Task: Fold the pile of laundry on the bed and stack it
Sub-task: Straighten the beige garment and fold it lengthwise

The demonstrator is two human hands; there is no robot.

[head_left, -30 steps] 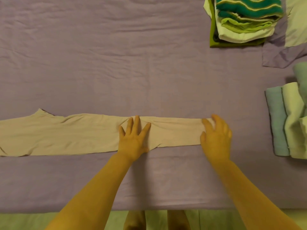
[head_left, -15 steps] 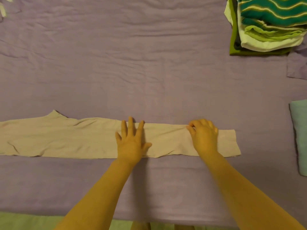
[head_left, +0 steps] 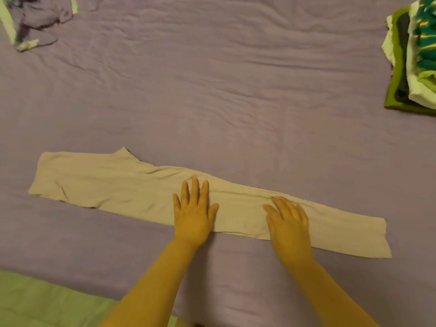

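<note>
Two bare hands press flat on a long beige strip of soft knit cloth [head_left: 132, 185], apparently trousers folded leg on leg, which lies across the lower middle of a wrinkled mauve bedsheet [head_left: 236, 90]. The left hand [head_left: 193, 213] rests fingers straight at the strip's midpoint; the right hand [head_left: 289, 223], fingers spread and gripping nothing, lies just beside it toward 3 o'clock. Limp and thin, the fabric shows shallow creases near its wide 9 o'clock end and a ridge running under both palms; a smoothing stroke could push that ridge along and set it into the next fold. The sheet beneath is loose, so a hard press may drag it and skew the strip. Folding end to end could leave the narrow hem at 3 o'clock short of the wider waist, giving an uneven packet that sits badly on the stack of folded green, white and teal striped garments [head_left: 415, 67] at 2 o'clock. A crumpled purple and pale green garment [head_left: 35, 22] waits at 10 o'clock
</note>
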